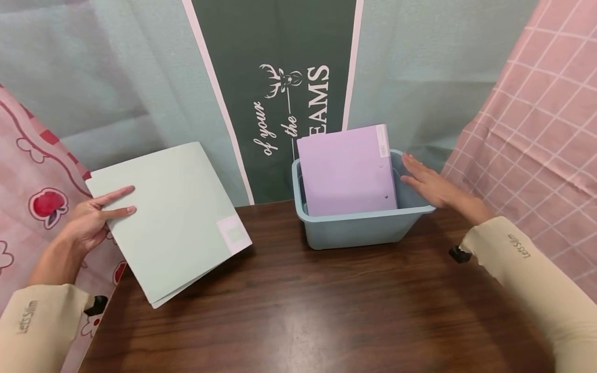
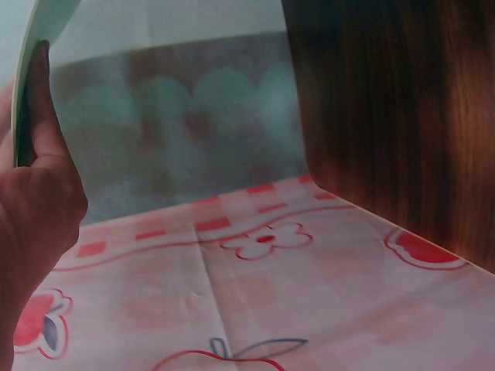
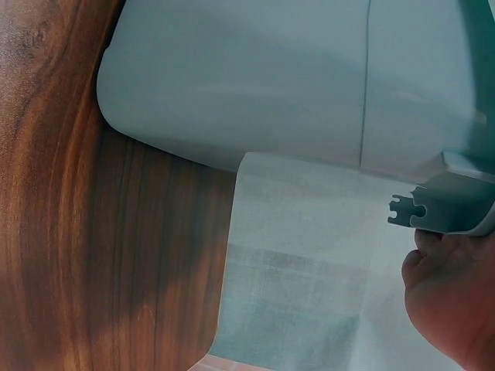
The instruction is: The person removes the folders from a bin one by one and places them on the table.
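Note:
My left hand [image 1: 90,220] grips a pale green folder [image 1: 163,217] by its left edge, with two fingers lying across its face. The folder is tilted above the left of the table, and a white label [image 1: 234,234] marks its lower right corner. In the left wrist view it shows nearly edge-on, held between thumb and fingers. A purple folder [image 1: 347,171] leans upright inside a blue-grey plastic bin [image 1: 352,230]. At the bin's right end, my right hand [image 1: 429,181] has its fingers extended over the rim; the right wrist view shows it against the rim.
The dark brown wooden table [image 1: 298,305] stretches in front of the bin. A grey-green cloth with a dark printed panel [image 1: 275,41] hangs behind. Pink fabric hangs at both sides, checked on the right [image 1: 541,124] and fruit-printed on the left.

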The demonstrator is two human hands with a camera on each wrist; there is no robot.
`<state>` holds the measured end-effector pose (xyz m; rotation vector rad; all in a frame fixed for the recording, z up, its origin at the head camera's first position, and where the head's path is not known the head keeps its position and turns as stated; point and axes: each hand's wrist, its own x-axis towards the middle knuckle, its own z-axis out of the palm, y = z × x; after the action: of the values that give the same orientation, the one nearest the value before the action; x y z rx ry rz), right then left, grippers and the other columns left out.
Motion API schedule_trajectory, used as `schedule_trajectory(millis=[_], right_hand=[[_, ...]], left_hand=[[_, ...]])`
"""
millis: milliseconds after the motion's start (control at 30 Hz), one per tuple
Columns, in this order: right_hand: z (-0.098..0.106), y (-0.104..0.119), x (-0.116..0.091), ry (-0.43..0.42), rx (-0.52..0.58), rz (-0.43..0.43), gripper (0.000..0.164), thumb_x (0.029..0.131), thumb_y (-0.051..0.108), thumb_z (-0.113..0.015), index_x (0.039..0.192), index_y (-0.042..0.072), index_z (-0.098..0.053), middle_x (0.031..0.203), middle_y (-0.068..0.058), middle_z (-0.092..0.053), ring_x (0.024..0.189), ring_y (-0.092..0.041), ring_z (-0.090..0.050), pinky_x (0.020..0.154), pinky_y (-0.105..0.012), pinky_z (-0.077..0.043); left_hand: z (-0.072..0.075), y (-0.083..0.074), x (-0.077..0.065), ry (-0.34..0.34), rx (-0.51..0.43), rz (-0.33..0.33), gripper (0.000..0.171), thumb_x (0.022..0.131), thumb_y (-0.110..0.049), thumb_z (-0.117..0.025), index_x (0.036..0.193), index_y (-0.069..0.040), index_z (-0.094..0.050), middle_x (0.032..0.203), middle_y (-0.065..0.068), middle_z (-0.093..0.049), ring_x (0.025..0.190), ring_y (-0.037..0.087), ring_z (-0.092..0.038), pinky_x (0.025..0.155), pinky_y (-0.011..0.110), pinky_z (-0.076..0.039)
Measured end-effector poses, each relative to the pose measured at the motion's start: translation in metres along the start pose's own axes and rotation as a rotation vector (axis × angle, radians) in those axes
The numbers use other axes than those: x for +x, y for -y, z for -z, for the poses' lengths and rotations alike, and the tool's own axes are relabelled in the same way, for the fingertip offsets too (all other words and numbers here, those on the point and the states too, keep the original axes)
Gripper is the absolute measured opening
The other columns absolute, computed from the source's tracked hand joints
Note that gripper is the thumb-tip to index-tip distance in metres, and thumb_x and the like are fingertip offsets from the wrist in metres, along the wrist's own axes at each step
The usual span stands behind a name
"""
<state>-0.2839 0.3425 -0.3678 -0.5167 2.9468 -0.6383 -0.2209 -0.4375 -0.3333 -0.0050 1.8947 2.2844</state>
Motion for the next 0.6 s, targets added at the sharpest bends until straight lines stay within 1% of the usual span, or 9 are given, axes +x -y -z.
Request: schedule_trajectory(millis=[133, 233, 267, 300, 367, 433, 467, 500, 600], right_hand=[[0.0, -0.001, 0.001, -0.002, 0.003, 0.003, 0.072, 0.116, 0.037, -0.035, 0.167, -0.001, -0.001, 0.175, -0.02, 0.007, 0.162, -0.039, 0.008, 0.13, -0.059, 0.0], [0.0, -0.001, 0.001, -0.005, 0.004, 0.005, 0.073, 0.116, 0.038, -0.035, 0.167, -0.001, -0.002, 0.176, -0.021, 0.006, 0.162, -0.039, 0.007, 0.13, -0.06, 0.0], [0.0, -0.001, 0.001, -0.006, 0.003, 0.007, 0.073, 0.116, 0.039, -0.035, 0.167, -0.001, -0.002, 0.176, -0.021, 0.005, 0.163, -0.039, 0.007, 0.13, -0.06, -0.001], [-0.001, 0.0, 0.001, -0.007, 0.003, 0.008, 0.073, 0.116, 0.039, -0.036, 0.167, -0.002, -0.003, 0.176, -0.022, 0.004, 0.163, -0.04, 0.006, 0.13, -0.06, -0.001], [-0.001, 0.0, 0.001, -0.009, 0.001, 0.005, 0.074, 0.116, 0.039, -0.036, 0.168, -0.001, -0.003, 0.176, -0.022, 0.004, 0.163, -0.04, 0.006, 0.13, -0.061, -0.001], [-0.001, 0.0, 0.0, -0.009, -0.004, 0.001, 0.074, 0.116, 0.04, -0.035, 0.168, -0.001, -0.002, 0.176, -0.022, 0.004, 0.163, -0.039, 0.006, 0.13, -0.061, -0.001], [-0.001, -0.001, 0.001, -0.008, -0.005, -0.001, 0.073, 0.116, 0.039, -0.035, 0.168, 0.0, -0.002, 0.176, -0.022, 0.004, 0.163, -0.039, 0.006, 0.13, -0.061, -0.001], [-0.001, -0.001, 0.001, -0.007, -0.005, -0.002, 0.073, 0.116, 0.038, -0.035, 0.168, 0.0, -0.002, 0.176, -0.022, 0.004, 0.163, -0.04, 0.007, 0.13, -0.061, -0.001], [-0.001, -0.001, 0.001, -0.005, -0.008, -0.01, 0.073, 0.116, 0.039, -0.035, 0.168, 0.001, -0.001, 0.176, -0.02, 0.005, 0.163, -0.039, 0.007, 0.13, -0.062, -0.001]], left_hand=[[0.012, 0.006, 0.0, 0.01, 0.063, 0.037, 0.049, 0.101, 0.012, -0.062, 0.125, -0.026, -0.081, 0.111, -0.011, -0.077, 0.07, 0.008, -0.072, 0.054, 0.022, -0.057], [0.019, 0.011, 0.001, 0.022, 0.093, 0.083, 0.05, 0.102, 0.011, -0.06, 0.123, -0.028, -0.081, 0.11, -0.01, -0.078, 0.076, 0.01, -0.075, 0.056, 0.023, -0.058], [0.021, 0.013, 0.001, 0.018, 0.121, 0.097, 0.05, 0.102, 0.01, -0.061, 0.122, -0.03, -0.082, 0.105, -0.008, -0.08, 0.069, 0.008, -0.072, 0.052, 0.022, -0.055], [0.023, 0.014, 0.002, 0.017, 0.147, 0.109, 0.05, 0.102, 0.01, -0.061, 0.121, -0.031, -0.082, 0.099, -0.005, -0.081, 0.062, 0.007, -0.068, 0.047, 0.022, -0.052], [0.027, 0.015, 0.004, 0.012, 0.226, 0.121, 0.05, 0.102, 0.008, -0.062, 0.119, -0.035, -0.082, 0.087, 0.0, -0.081, 0.042, 0.007, -0.046, 0.034, 0.027, -0.032], [0.03, 0.016, 0.006, 0.013, 0.297, 0.123, 0.051, 0.102, 0.006, -0.063, 0.118, -0.039, -0.082, 0.079, 0.002, -0.08, 0.039, 0.017, -0.017, 0.037, 0.038, -0.012], [0.031, 0.017, 0.006, 0.019, 0.329, 0.12, 0.051, 0.102, 0.006, -0.063, 0.118, -0.04, -0.082, 0.079, 0.002, -0.08, 0.044, 0.022, -0.009, 0.041, 0.042, -0.008], [0.033, 0.017, 0.007, 0.024, 0.358, 0.117, 0.052, 0.103, 0.004, -0.063, 0.118, -0.041, -0.081, 0.074, -0.002, -0.078, 0.048, 0.026, -0.006, 0.045, 0.045, -0.006], [0.038, 0.019, 0.01, 0.05, 0.446, 0.12, 0.049, 0.103, 0.002, -0.066, 0.122, -0.041, -0.08, 0.09, -0.021, -0.077, 0.051, 0.029, -0.006, 0.047, 0.047, -0.008]])
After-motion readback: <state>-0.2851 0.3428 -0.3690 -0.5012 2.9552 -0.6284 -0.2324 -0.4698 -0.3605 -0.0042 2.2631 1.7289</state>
